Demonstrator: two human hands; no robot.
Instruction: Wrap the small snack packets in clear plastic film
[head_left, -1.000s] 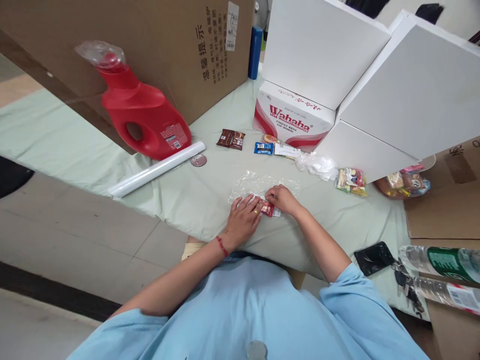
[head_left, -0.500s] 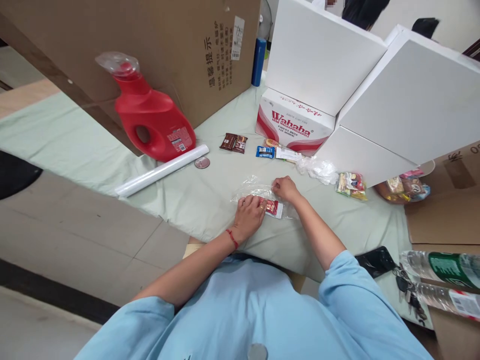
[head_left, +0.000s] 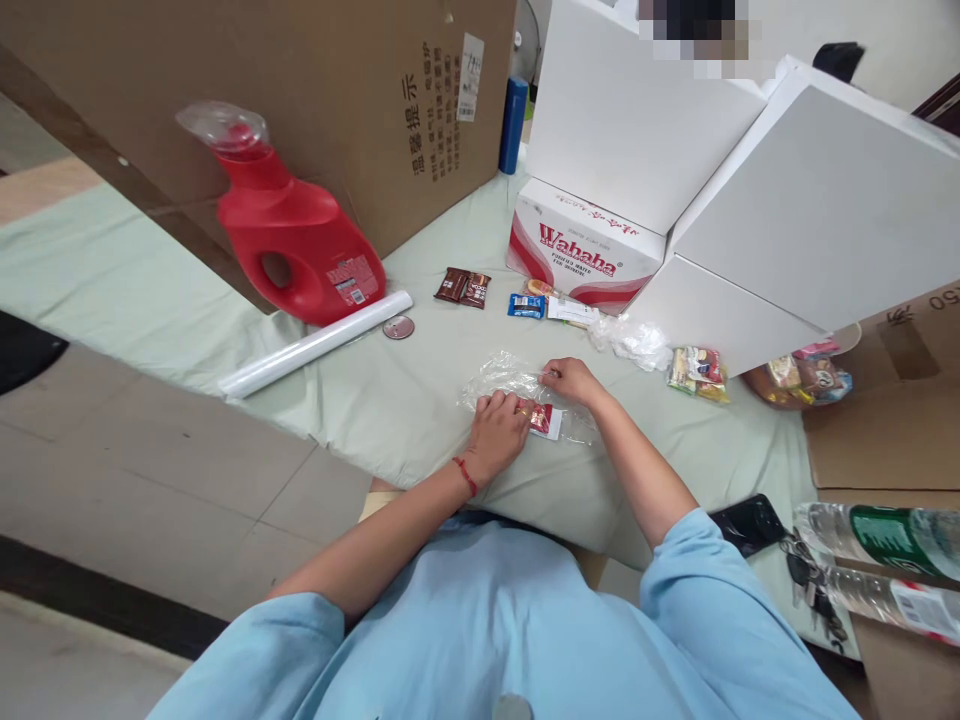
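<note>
A sheet of clear plastic film [head_left: 487, 380] lies crumpled on the cloth in front of me, around a small red and white packet [head_left: 546, 419]. My left hand [head_left: 499, 432] rests on the near left part of the film and packet, fingers laid over them and pressing down. The packet's left part is hidden beneath those fingers. At the film's far right side, my right hand [head_left: 570, 382] is closed, thumb and fingertips pinching the film's edge.
Beyond my hands are brown cocoa packets [head_left: 463, 287], a blue packet [head_left: 526, 305] and crumpled clear plastic [head_left: 634, 340]. A white film roll [head_left: 319, 345] and red jug [head_left: 300, 240] stand left. White boxes [head_left: 592, 250] rise behind; bottles [head_left: 885, 537] and a phone [head_left: 750, 524] lie right.
My right hand has shifted slightly, with the film edge in its fingers. The left hand stays on the packet. The camera view has moved a little.
</note>
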